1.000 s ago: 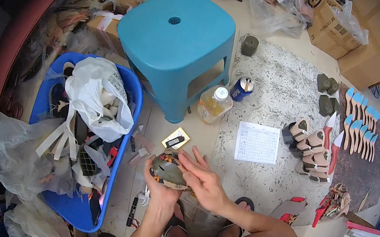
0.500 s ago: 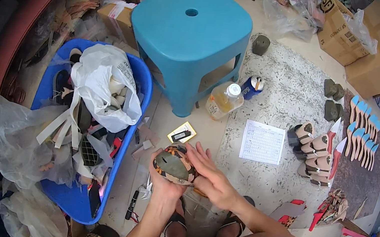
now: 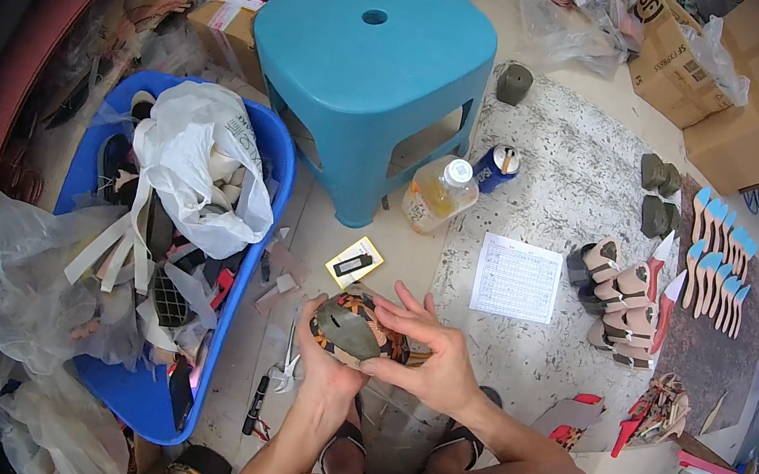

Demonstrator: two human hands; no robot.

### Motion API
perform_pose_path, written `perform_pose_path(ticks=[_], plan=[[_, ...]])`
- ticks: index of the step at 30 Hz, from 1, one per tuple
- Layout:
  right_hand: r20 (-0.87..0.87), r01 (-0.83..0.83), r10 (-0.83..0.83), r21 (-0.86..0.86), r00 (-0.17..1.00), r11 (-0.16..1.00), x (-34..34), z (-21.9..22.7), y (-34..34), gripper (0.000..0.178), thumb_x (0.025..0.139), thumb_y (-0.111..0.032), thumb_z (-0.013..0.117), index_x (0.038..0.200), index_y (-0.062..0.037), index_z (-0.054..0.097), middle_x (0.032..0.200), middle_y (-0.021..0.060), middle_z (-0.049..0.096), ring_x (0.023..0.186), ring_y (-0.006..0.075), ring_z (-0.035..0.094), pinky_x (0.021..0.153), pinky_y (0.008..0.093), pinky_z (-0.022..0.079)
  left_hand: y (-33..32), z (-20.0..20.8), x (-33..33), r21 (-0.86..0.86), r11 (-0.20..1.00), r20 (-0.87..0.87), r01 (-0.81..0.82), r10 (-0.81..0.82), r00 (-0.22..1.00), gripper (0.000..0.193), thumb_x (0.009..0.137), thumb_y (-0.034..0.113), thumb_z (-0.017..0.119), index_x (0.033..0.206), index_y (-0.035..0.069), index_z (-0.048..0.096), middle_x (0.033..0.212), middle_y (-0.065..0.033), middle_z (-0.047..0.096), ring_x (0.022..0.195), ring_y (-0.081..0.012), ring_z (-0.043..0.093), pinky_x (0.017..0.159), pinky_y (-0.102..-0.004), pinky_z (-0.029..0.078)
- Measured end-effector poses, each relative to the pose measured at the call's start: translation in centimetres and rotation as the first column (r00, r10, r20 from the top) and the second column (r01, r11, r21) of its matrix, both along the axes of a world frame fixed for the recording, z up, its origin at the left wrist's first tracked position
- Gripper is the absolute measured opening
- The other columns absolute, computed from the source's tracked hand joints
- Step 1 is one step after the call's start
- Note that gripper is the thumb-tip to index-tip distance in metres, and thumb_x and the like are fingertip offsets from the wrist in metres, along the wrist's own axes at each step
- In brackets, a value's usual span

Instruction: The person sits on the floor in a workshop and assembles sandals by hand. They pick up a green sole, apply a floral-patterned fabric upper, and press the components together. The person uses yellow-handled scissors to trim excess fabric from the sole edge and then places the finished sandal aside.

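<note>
Your left hand [image 3: 331, 368] cradles a rounded olive-green form wrapped in orange, black and green patterned material [image 3: 349, 331], at six o'clock in the view, raised in front of your legs. Its fingers are clamped on the form, mostly hidden underneath, with the green face and its dark slot turned up toward you. Your right hand [image 3: 433, 356] is on the form's three o'clock end: the thumb lies along the lower edge, the fingers are fanned apart toward the upper edge. How hard they press, you cannot tell from here.

To handle it well, let the left palm carry the weight, so the right hand is free to feel along the patterned edge. Spread contact over several finger pads rather than one tip, as the wrap could crease or shift under a single hard point. Holding the slot upward gives you a fair check on whether the border sits even all round.

Mind your elbow room. The square yellow card with a black-and-white stick [image 3: 359, 247] lies just beyond your hands at twelve o'clock, the clear plastic bottle of amber liquid [image 3: 435, 198] at one, and the silver metal wrench [image 3: 283, 374] near your left wrist at eight.
</note>
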State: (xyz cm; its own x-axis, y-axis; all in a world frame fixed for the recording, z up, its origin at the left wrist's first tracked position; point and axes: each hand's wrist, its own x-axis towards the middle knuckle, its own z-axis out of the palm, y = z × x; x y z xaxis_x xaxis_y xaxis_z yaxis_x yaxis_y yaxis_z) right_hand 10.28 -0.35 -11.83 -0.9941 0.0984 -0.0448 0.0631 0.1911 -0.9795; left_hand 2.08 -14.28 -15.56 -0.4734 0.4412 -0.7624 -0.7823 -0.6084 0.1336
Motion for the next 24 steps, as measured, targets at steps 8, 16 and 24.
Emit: perform_pose_path(ticks=[8, 16, 24], plan=[[-0.033, -0.022, 0.022, -0.018, 0.999, 1.000, 0.5, -0.2, 0.3, 0.062, 0.079, -0.013, 0.074, 0.137, -0.0029, 0.053, 0.145, 0.0149, 0.050, 0.144, 0.0345, 0.031, 0.118, 0.0562, 0.007, 0.0, -0.1, -0.1, -0.016, 1.000, 0.037, -0.001, 0.001, 0.999, 0.045, 0.089, 0.044, 0.048, 0.111, 0.008, 0.064, 0.109, -0.0093, 0.066, 0.102, -0.0274, 0.062, 0.092, -0.0447, 0.048], [-0.077, -0.029, 0.023, -0.075, 0.997, 0.997, 0.6, -0.6, 0.4, 0.061, 0.079, -0.009, 0.070, 0.137, -0.0028, 0.053, 0.144, 0.0153, 0.051, 0.144, 0.0343, 0.032, 0.118, 0.0576, 0.007, 0.1, 0.2, 0.2, 0.037, 0.999, 0.004, -0.002, 0.002, 1.000, 0.045, 0.089, 0.044, 0.046, 0.109, 0.007, 0.064, 0.108, -0.0088, 0.066, 0.102, -0.0268, 0.062, 0.091, -0.0439, 0.048], [-0.133, 0.105, -0.104, -0.002, 0.986, 0.994, 0.4, -0.9, -1.1, 0.059, 0.076, -0.010, 0.070, 0.133, -0.0012, 0.056, 0.142, 0.0135, 0.053, 0.143, 0.0351, 0.033, 0.118, 0.0588, 0.008, 0.8, 1.0, 0.5, -0.002, 0.999, -0.038, -0.038, 0.038, 0.999, 0.046, 0.091, 0.044, 0.044, 0.111, 0.007, 0.063, 0.110, -0.0087, 0.066, 0.104, -0.0266, 0.061, 0.093, -0.0439, 0.048]])
